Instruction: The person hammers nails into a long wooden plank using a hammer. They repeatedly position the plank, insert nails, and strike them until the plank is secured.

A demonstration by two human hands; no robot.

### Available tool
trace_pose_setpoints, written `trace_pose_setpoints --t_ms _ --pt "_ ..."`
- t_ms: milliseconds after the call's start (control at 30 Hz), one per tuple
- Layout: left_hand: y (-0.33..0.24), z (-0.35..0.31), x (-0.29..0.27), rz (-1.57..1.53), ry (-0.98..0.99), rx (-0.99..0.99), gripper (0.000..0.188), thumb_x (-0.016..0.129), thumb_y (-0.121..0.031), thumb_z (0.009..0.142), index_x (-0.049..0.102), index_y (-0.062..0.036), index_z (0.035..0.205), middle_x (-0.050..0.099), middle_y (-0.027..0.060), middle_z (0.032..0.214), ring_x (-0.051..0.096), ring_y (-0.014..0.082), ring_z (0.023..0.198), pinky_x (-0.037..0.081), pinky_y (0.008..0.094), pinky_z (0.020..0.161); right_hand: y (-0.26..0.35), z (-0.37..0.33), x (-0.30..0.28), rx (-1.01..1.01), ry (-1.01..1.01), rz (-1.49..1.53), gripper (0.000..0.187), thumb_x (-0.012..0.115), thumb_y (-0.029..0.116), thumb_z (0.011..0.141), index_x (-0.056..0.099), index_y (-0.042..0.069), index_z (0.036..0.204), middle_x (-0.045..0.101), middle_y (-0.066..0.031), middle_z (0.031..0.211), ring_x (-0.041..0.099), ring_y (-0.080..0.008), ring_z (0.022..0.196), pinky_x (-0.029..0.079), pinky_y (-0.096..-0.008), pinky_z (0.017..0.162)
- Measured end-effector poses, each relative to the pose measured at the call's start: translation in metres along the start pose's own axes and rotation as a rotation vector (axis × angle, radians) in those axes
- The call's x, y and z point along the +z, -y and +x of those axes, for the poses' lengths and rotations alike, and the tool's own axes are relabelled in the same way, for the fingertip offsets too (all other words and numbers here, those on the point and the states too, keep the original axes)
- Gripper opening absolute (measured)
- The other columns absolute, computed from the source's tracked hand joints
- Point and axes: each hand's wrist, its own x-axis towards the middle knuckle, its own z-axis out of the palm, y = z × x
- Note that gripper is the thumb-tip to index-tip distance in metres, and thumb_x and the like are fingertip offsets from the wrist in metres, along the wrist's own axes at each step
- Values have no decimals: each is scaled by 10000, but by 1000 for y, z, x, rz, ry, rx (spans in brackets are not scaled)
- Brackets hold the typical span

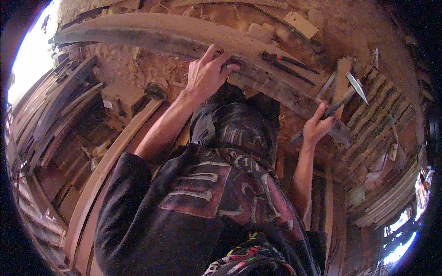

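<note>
Likely a pause in hammering: right hand (318, 123) closed round the hammer (352, 92), left hand (208, 73) half-curled at the long plank (264, 78) lying crosswise ahead, any pinch unclear. Striking calls for steadying the plank.

1. The long timber (271, 80) is grey-brown, mottled with darker stains along its near face and a warmer, dusty brown on its far side.
2. The hammer (357, 87) has a pale silver head and a dark handle.
3. The long-handled pliers (283, 58) are blackish, with orange-red patches.
4. The shirt (193, 230) is black, printed with dull red blocks and pale grey lettering.
5. The cloth (255, 262) nearest is multicoloured: red, green and white on black.
6. The ground (216, 11) is rusty brown.
7. The far-right block (301, 25) is light tan.
8. The left board (108, 172) is plain orange-tan.
9. The stacked strips (382, 101) on the right are brown, striped with dark, wavy lines.
</note>
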Motion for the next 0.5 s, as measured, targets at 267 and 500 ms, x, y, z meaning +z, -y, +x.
trace_pose_setpoints --t_ms 267,500 --pt "0 -14 20 -32 -42 51 263 680 -110 750 677 -143 1011 592 72 1055 683 319 765 550 457 632 -3 0 0 -8 9 -77 317 502 254 1015 673 -11 997 684 -161 1011 607 -353 981 425 -443 894" --pt "-26 -15 5 43 157 6 167 617 -129 831 622 -87 993 572 119 1049 671 348 730 544 470 596 -3 1 -1 -20 23 -69 321 517 272 1013 658 -14 1054 693 -182 1041 640 -362 990 461 -438 885"
